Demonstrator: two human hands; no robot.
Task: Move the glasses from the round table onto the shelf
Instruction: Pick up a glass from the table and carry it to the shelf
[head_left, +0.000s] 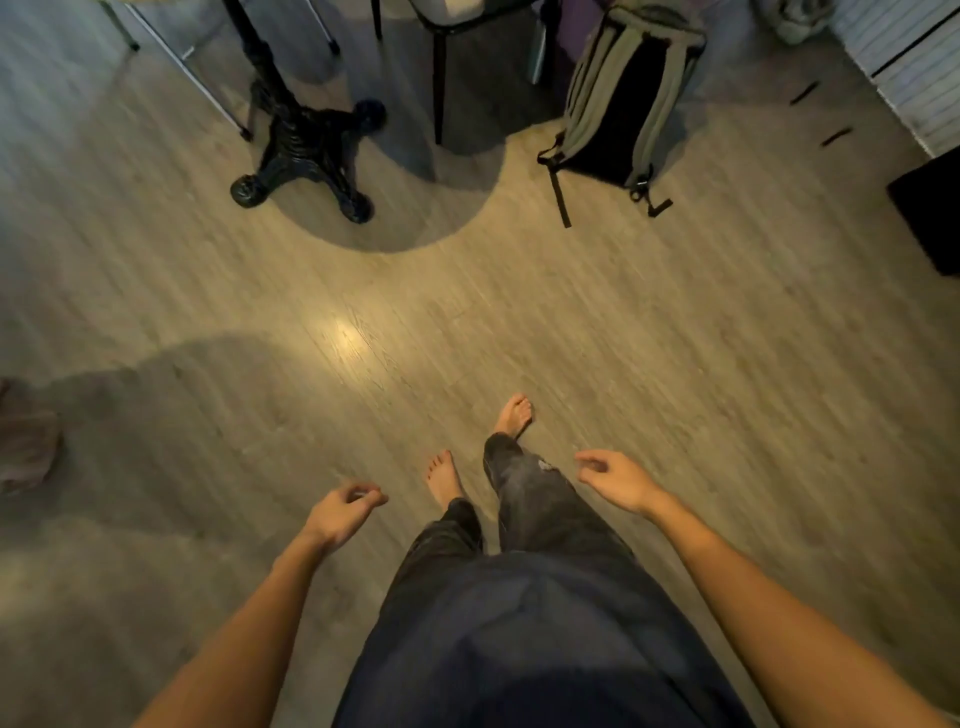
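Where the glasses are cannot be told from here — only a table's black pedestal base (306, 150) shows beside an olive-strapped backpack (623, 98), while the left hand (340, 514) and right hand (618, 480) hang loosely curled, holding nothing, over the wooden floor (675, 338).

I can read no text, label, brand, number or sign anywhere in my view. The olive-green and black fabric backpack (623, 98) standing on the floor at the far right shows plain straps and panels with no legible marking. The ornate black metal pedestal base (306, 156) at the far left carries only moulded ridges. Much of the picture is blurred, so any fine print is beyond what I can make out.
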